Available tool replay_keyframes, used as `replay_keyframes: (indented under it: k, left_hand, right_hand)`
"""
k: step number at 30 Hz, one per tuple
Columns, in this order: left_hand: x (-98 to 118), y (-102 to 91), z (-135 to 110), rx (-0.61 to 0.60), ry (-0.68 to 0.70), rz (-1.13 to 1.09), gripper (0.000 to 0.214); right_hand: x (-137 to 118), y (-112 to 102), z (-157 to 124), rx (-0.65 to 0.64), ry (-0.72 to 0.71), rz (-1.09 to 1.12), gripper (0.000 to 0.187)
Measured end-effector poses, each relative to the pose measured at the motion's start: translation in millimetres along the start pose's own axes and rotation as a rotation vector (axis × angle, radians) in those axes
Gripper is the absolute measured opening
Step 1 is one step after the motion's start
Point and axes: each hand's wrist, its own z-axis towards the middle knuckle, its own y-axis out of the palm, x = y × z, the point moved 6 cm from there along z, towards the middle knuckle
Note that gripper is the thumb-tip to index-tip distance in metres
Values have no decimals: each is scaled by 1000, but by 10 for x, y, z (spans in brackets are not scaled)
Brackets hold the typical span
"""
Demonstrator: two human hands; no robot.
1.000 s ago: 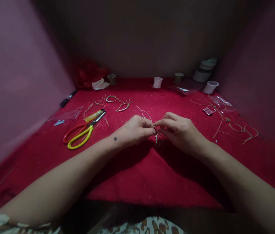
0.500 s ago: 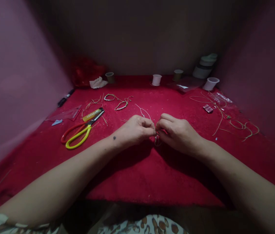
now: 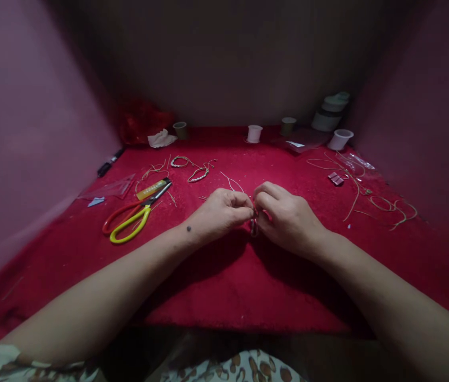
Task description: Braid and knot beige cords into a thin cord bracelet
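Observation:
My left hand (image 3: 228, 210) and my right hand (image 3: 282, 211) meet over the middle of the red cloth, their fingertips almost touching. Both are closed in a pinch on a thin cord bracelet (image 3: 253, 228), whose small loop hangs below the fingers. Loose pale cord ends (image 3: 230, 180) run out behind my left hand. The exact spot where the fingers grip the cord is hidden. Two braided cord bracelets (image 3: 199, 174) lie beyond my left hand. To its left are scissors (image 3: 131, 220) with one red and one yellow handle, their blades resting against a yellow lighter (image 3: 152, 189).
White spools (image 3: 253, 134), darker spools (image 3: 288, 126) and a bottle (image 3: 330, 112) line the back. Tangled cords (image 3: 391, 206) and a binder clip (image 3: 336, 179) lie at right. A black pen (image 3: 110, 163), plastic bag (image 3: 113, 185) and crumpled tissue (image 3: 162, 139) are at left.
The hanging loop has turned and looks narrower below the fingers. Both hands keep their pinch in nearly the same place. The whole view has shifted slightly.

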Motion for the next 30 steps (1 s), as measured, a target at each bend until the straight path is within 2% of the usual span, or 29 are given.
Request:
replay_keyframes:
  k: [3, 5, 8, 12, 13, 15, 17, 19, 21, 22, 25, 27, 30]
  left_hand:
    - [29, -18, -22, -95, -39, -11, 14]
    - [66, -32, -44, -156, -55, 4, 16]
    - [120, -86, -73, -160, -57, 59, 15]
    - [153, -138, -123, -155, -40, 122, 18]
    - [157, -144, -142, -160, -31, 145, 18]
    - [170, -155, -183, -157, -1, 203, 17]
    - [195, -169, -225, -133, 42, 274, 16]
    - [223, -190, -259, -91, 94, 347, 18]
    - [236, -220, -279, -38, 138, 415, 21]
    - [234, -235, -283, -16, 157, 445, 21]
    - [190, -269, -280, 24, 192, 512, 19]
    - [139, -281, -272, 33, 191, 526, 19]
    - [63, -281, -260, 20, 179, 485, 20]
  right_hand:
    - [63, -48, -1, -3, -35, 213, 7]
    - [169, -63, -11, -56, 16, 323, 9]
    - [340, -172, -26, -95, 113, 413, 12]
    - [507, -619, 4, 164, 318, 420, 7]
    - [493, -712, 26, 201, 351, 414, 6]
    - [394, -777, 97, 174, 379, 440, 6]
    - [221, -660, 185, 33, 338, 553, 9]
    - [47, -438, 243, -112, 288, 677, 21]
    - [-48, -206, 267, -190, 285, 678, 30]
    - [-84, -82, 268, -243, 288, 711, 30]
    - [-140, 208, 241, -379, 314, 815, 12]
    - [-108, 316, 207, -411, 382, 819, 2]
    - [-43, 402, 141, -432, 494, 806, 7]
